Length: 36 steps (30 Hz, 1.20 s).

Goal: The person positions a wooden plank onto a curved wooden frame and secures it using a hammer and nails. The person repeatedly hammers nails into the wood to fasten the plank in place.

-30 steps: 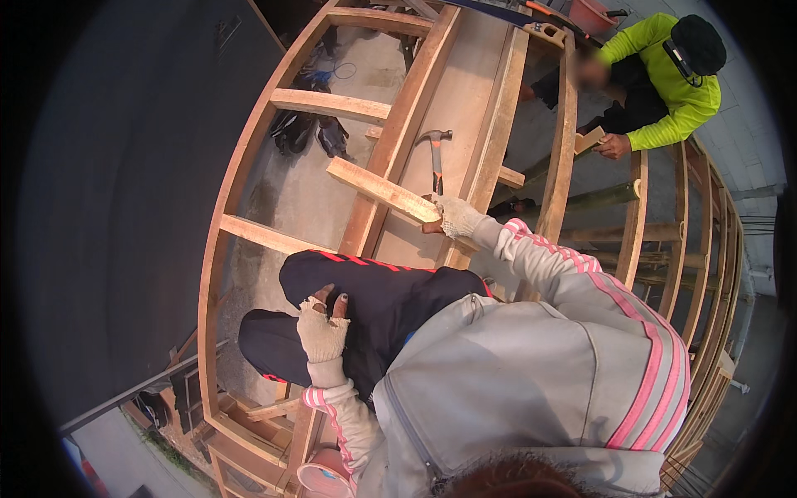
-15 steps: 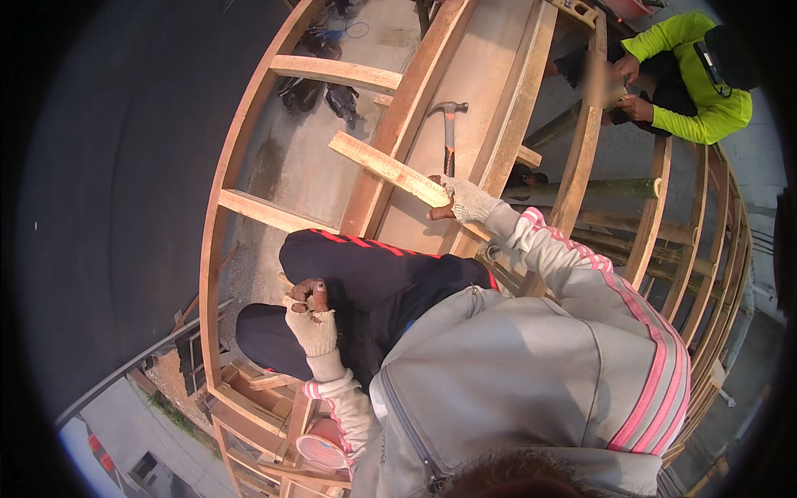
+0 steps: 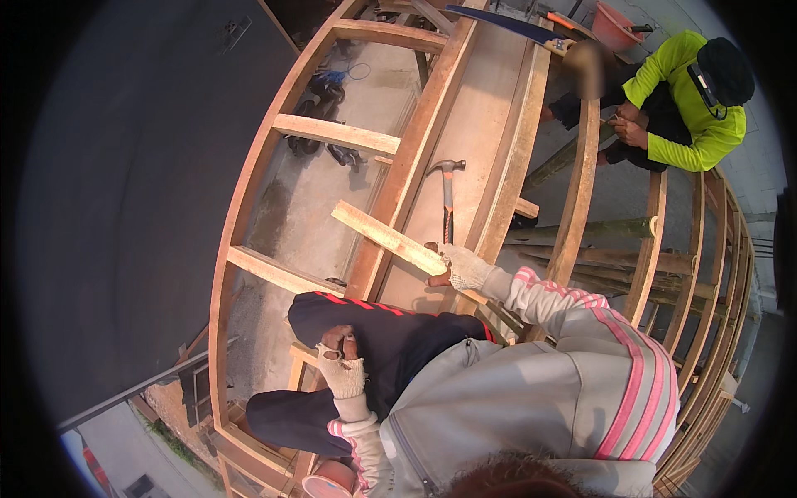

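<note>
Head view: a gloved person is crouching on a curved timber frame, hammer in hand.

The right hand [image 3: 461,267] is gripping the claw hammer [image 3: 447,197] by its handle, head pointing away, beside a loose wooden batten [image 3: 388,237] lying across a frame beam [image 3: 408,170]. Over the last second the hammer has been lifting slightly and the view drifting. The left hand [image 3: 342,365] is resting on the dark-trousered knee [image 3: 374,328], fingers curled around something small; what, I cannot tell. A co-worker in a yellow-green jacket [image 3: 681,108] is working farther along.
</note>
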Motion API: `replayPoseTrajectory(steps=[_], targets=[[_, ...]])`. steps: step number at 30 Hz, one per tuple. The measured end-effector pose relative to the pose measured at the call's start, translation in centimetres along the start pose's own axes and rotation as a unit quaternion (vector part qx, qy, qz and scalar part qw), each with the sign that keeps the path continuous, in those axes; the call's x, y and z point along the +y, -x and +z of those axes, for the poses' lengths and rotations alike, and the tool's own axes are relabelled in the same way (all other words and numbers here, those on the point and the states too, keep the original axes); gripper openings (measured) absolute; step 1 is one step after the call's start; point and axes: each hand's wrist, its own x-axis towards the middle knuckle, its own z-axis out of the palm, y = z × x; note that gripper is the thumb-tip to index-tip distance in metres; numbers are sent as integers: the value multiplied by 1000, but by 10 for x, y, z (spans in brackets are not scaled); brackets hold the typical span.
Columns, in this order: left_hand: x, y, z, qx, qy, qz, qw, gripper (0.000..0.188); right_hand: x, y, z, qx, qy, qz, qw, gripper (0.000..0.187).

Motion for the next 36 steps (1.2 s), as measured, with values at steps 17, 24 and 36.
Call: replayPoseTrajectory(steps=[17, 24, 36], targets=[[209, -97, -110, -55, 398, 310, 862, 50, 10, -4, 11, -83, -271, 13, 959, 44], [274, -78, -137, -125, 462, 450, 754, 44, -26, 0, -1, -45, -83, 24, 995, 84], [235, -6, -185, -85, 556, 415, 715, 36, 31, -10, 18, -1, 41, 56, 998, 74]])
